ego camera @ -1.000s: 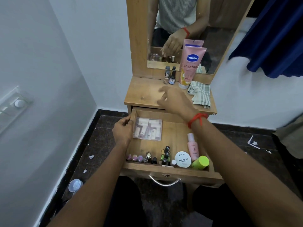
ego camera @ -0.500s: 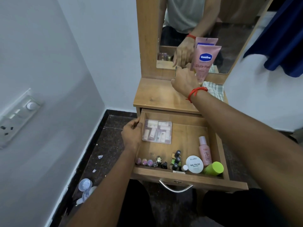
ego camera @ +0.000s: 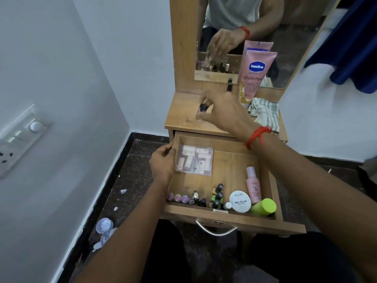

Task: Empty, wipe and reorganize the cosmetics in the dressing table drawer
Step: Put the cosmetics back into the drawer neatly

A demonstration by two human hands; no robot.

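The wooden drawer [ego camera: 224,218] is pulled out. It holds a clear box [ego camera: 194,160] of small tubes, a front row of nail polish bottles [ego camera: 184,199], a white round tub [ego camera: 240,201], a pink bottle [ego camera: 253,184] and a green-capped container [ego camera: 264,206]. My left hand [ego camera: 163,162] grips the drawer's left wall. My right hand [ego camera: 226,111] hovers over the table top [ego camera: 181,117] with a small dark bottle [ego camera: 203,107] pinched in its fingers, blurred. Another dark bottle [ego camera: 229,84] stands by the mirror beside the pink Vaseline tube [ego camera: 255,74].
A checked cloth [ego camera: 265,114] lies on the top's right side. A wall with a switch panel [ego camera: 20,137] runs close on the left. A plastic bottle [ego camera: 105,229] and scraps lie on the dark floor. A blue curtain [ego camera: 357,48] hangs at the right.
My right hand reached to the bottles by the mirror, then drew back left over the top with a small bottle. One dark bottle stays by the tube. My left hand kept its grip.
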